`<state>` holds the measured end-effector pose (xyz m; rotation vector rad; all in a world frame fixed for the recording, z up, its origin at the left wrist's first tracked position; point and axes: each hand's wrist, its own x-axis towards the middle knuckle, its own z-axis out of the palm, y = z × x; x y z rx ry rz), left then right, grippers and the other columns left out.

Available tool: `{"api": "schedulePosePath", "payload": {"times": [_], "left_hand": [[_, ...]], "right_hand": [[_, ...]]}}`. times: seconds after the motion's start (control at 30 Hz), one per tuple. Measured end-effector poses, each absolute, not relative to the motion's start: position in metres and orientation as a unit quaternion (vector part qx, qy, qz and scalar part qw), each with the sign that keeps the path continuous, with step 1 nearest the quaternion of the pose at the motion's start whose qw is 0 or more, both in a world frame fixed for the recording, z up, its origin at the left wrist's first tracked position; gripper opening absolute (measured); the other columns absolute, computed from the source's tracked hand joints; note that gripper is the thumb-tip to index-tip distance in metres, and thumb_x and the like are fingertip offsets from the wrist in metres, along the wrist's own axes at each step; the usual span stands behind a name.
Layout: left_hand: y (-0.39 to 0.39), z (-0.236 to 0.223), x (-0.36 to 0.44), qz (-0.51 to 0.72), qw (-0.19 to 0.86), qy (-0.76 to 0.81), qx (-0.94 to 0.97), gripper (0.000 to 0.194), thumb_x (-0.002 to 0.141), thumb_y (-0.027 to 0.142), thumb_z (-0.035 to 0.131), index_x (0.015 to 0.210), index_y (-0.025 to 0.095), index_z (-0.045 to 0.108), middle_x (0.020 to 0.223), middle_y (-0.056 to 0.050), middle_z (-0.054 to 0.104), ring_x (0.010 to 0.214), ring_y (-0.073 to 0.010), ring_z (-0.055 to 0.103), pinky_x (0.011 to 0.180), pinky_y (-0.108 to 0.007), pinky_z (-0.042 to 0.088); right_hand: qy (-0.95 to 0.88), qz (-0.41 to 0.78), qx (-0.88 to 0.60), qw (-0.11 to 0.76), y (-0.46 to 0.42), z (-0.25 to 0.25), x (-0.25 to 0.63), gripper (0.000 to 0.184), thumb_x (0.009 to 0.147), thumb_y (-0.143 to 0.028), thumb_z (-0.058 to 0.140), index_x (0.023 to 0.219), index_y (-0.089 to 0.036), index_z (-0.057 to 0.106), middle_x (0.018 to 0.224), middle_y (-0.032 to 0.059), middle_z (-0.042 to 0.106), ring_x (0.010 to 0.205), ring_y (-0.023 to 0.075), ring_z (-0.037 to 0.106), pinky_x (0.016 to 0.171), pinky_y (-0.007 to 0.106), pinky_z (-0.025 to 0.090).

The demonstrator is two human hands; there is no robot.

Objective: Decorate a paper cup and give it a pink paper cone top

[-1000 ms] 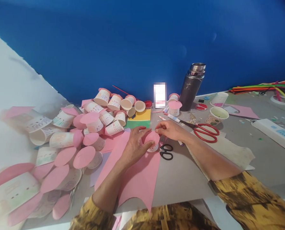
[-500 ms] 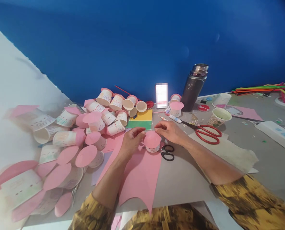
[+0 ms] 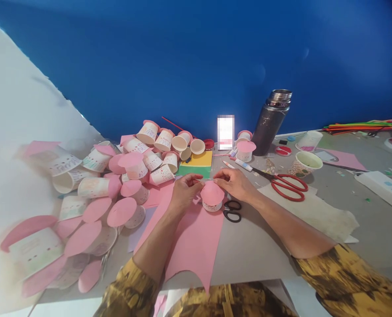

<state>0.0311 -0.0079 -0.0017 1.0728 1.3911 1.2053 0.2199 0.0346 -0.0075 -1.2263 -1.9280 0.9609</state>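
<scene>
A small white paper cup (image 3: 211, 205) with drawn marks stands in front of me, a round pink paper piece (image 3: 212, 192) on its top. My left hand (image 3: 187, 190) is pinched at the far left edge of the pink piece. On the far right edge, my right hand (image 3: 233, 181) has thumb and fingers closed the same way. A thin pale line shows between the fingertips; I cannot make out what it is. Under the cup lies a pink paper sheet (image 3: 196, 242) with curved cut-outs. Black-handled scissors (image 3: 232, 211) rest just right of the cup.
Several pink-topped paper cups (image 3: 121, 212) are heaped on the left. Red-handled scissors (image 3: 288, 187), markers (image 3: 243, 164) and a dark thermos (image 3: 271, 125) lie or stand to the right. Farther right are a patterned paper cup (image 3: 304, 164) and a white power strip (image 3: 385, 187).
The pink piece now looks more peaked, less flat, on the cup. Both hands stay pinched at its far edge. The whole view has shifted slightly.
</scene>
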Motion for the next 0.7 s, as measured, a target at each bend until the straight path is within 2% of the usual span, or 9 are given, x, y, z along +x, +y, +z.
{"api": "schedulePosePath", "payload": {"times": [0.3, 0.53, 0.7], "left_hand": [[-0.007, -0.006, 0.029, 0.500, 0.501, 0.560, 0.431, 0.034, 0.062, 0.028, 0.080, 0.091, 0.015, 0.068, 0.062, 0.005, 0.060, 0.054, -0.0098, 0.052, 0.056, -0.024, 0.041], [-0.008, -0.004, 0.029, 0.497, 0.505, 0.565, 0.424, 0.034, 0.062, 0.028, 0.079, 0.091, 0.014, 0.069, 0.057, 0.006, 0.056, 0.050, -0.0081, 0.047, 0.052, -0.022, 0.037], [-0.007, -0.002, 0.029, 0.496, 0.509, 0.567, 0.417, 0.032, 0.061, 0.026, 0.078, 0.090, 0.014, 0.068, 0.057, 0.006, 0.055, 0.048, -0.0071, 0.045, 0.050, -0.022, 0.036]], "right_hand": [[-0.761, 0.336, -0.442, 0.336, 0.031, -0.001, 0.221, 0.012, 0.085, -0.029, 0.064, 0.088, -0.020, 0.072, 0.093, 0.0041, 0.075, 0.081, 0.0191, 0.065, 0.075, 0.032, 0.049], [-0.847, 0.280, -0.362, 0.271, 0.027, 0.008, 0.230, 0.041, 0.078, -0.039, 0.079, 0.115, -0.023, 0.070, 0.122, 0.0092, 0.069, 0.115, 0.0293, 0.059, 0.096, 0.043, 0.048], [-0.868, 0.250, -0.362, 0.231, 0.026, 0.008, 0.229, 0.046, 0.075, -0.042, 0.083, 0.114, -0.022, 0.070, 0.122, 0.0099, 0.069, 0.117, 0.0322, 0.059, 0.100, 0.048, 0.047]]}}
